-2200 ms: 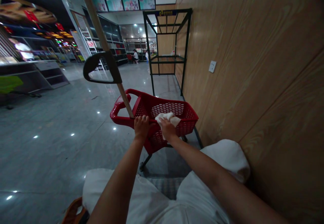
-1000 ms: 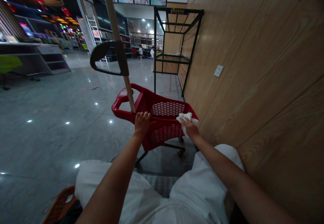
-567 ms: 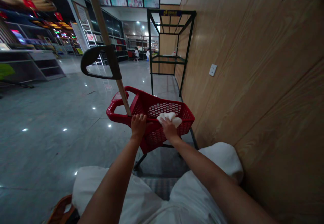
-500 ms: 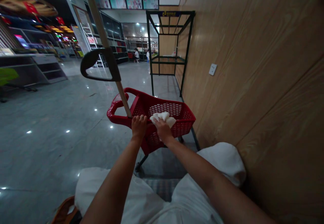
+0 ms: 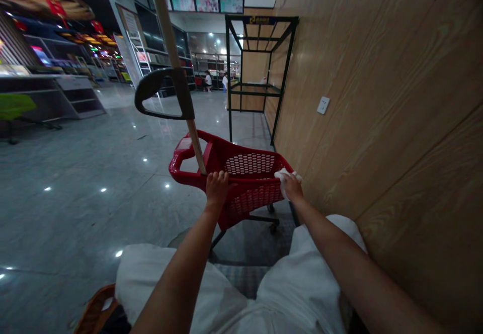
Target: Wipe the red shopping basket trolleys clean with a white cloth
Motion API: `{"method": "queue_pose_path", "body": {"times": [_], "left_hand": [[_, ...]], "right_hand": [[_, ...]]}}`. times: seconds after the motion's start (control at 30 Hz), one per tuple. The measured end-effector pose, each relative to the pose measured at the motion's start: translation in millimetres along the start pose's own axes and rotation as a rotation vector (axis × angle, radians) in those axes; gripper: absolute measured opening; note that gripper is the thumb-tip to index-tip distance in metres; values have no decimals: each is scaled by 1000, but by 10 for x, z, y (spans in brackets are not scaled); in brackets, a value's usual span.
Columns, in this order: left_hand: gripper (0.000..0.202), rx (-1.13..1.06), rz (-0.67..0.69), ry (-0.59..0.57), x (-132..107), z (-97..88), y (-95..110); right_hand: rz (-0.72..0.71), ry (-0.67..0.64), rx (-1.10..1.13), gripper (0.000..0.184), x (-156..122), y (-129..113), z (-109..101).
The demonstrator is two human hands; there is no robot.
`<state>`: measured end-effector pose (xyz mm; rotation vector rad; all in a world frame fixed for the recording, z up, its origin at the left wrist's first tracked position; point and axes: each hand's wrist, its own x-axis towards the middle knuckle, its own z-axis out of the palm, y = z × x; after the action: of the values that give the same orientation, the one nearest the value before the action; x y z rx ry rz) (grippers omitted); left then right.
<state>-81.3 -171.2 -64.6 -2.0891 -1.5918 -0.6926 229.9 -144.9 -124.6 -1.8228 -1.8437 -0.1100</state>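
A small red plastic shopping cart [image 5: 247, 193] on wheels stands on the floor in front of my knees. My left hand [image 5: 216, 185] is closed over its near rim, right beside the base of a long wooden pole [image 5: 174, 57] with a black handle [image 5: 162, 95] that rises from the cart. My right hand [image 5: 292, 187] presses a crumpled white cloth [image 5: 284, 175] against the cart's near right corner, close to the wooden wall. My legs in white clothing fill the bottom of the view.
A wood-panelled wall [image 5: 377, 97] with a white socket [image 5: 323, 105] runs along the right. A bare dark metal shelf frame [image 5: 258, 72] stands against it behind the cart. Glossy grey floor [image 5: 86, 183] spreads to the left, with store shelves and people far back.
My right hand slid the cloth along the cart's near rim from the middle to the right corner. My left hand kept its grip on the rim.
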Motion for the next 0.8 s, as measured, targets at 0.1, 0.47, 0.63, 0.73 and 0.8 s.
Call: {"method": "queue_pose_path", "body": {"times": [0.1, 0.47, 0.63, 0.73, 0.8], "left_hand": [[34, 7, -2, 10, 0, 11, 84], [18, 36, 14, 13, 12, 48, -101], [34, 14, 43, 30, 45, 101, -265], [36, 20, 51, 36, 60, 115, -275], [36, 12, 43, 35, 63, 104, -255]], "right_hand": [[100, 25, 110, 41, 17, -321, 41], [-328, -145, 310, 45, -173, -1781, 52], [-142, -192, 183, 38, -60, -791, -39], [-11, -124, 116, 37, -46, -252, -47], [68, -68, 33, 35, -40, -70, -36]]}}
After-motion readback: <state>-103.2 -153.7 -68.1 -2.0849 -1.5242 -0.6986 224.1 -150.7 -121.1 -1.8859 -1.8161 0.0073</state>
